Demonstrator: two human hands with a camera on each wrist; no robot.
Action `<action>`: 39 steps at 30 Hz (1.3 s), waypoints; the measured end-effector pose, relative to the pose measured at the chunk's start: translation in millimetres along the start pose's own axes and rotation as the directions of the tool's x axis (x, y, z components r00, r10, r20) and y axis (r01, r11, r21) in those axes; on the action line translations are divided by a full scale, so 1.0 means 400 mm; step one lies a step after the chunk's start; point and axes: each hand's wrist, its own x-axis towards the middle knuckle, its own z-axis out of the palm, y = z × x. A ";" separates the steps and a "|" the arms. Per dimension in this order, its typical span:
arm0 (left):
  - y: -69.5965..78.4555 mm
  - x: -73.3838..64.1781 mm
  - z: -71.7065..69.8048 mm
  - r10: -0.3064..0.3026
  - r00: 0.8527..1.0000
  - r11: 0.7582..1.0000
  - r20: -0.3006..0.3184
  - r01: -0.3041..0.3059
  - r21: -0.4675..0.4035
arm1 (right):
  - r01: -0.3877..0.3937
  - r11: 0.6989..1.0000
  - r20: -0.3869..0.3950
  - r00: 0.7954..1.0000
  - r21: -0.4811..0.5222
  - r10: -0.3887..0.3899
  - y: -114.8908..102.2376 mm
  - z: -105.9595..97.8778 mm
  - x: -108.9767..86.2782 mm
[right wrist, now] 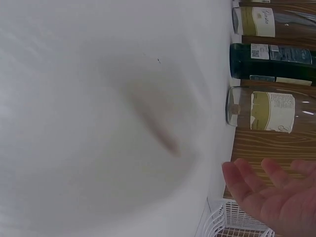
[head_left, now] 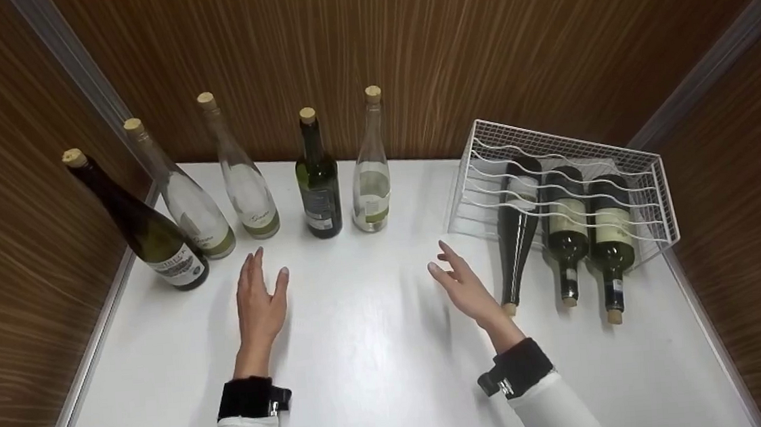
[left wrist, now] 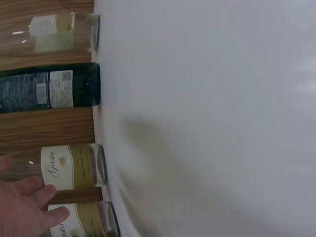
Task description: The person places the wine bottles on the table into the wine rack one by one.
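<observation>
My left hand (head_left: 261, 311) hovers over the white table with fingers extended, holding nothing. Nearest to it stand two clear corked bottles (head_left: 251, 193) (head_left: 198, 211) and a dark green bottle (head_left: 176, 253) at the far left. My right hand (head_left: 462, 288) is also empty, fingers spread, left of the wire rack. Beyond the gap between the hands, a green bottle (head_left: 319, 191) and another clear bottle (head_left: 372, 190) stand upright, both corked. In the right wrist view, the right hand's fingers (right wrist: 269, 190) appear beside that clear bottle (right wrist: 272, 111).
A white wire rack (head_left: 561, 141) with wavy bars stands at the right. Three corked dark bottles (head_left: 519, 250) (head_left: 566, 239) (head_left: 612, 243) lie in it, necks towards me. Wood-grain panels (head_left: 408, 48) enclose the table (head_left: 364, 350) at the back and sides.
</observation>
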 end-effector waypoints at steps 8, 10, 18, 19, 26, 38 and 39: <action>-0.044 0.008 -0.052 -0.113 0.959 0.993 -0.259 0.114 -0.011 | 0.027 0.999 0.046 0.999 0.039 -0.029 -0.013 0.012 0.008; -0.054 0.010 -0.067 -0.160 0.940 0.986 -0.300 0.166 -0.005 | 0.032 0.998 0.052 0.998 0.058 -0.035 -0.015 0.013 0.009; -0.094 0.037 -0.130 -0.311 0.869 0.947 -0.384 0.250 -0.201 | 0.048 0.998 0.069 0.996 0.028 -0.050 -0.035 0.035 0.015; -0.098 0.042 -0.138 -0.328 0.862 0.939 -0.385 0.252 -0.236 | 0.053 0.998 0.075 0.996 0.019 -0.054 -0.036 0.039 0.015; -0.114 0.076 -0.181 -0.412 0.831 0.892 -0.374 0.284 -0.352 | 0.080 0.996 0.107 0.991 -0.028 -0.076 -0.037 0.069 0.020; -0.113 0.157 -0.227 -0.372 0.843 0.909 -0.388 0.246 -0.337 | 0.067 0.997 0.169 0.984 -0.027 -0.062 -0.050 0.106 0.028; -0.115 0.162 -0.230 -0.370 0.841 0.911 -0.395 0.243 -0.334 | 0.071 0.997 0.177 0.982 -0.027 -0.065 -0.051 0.109 0.028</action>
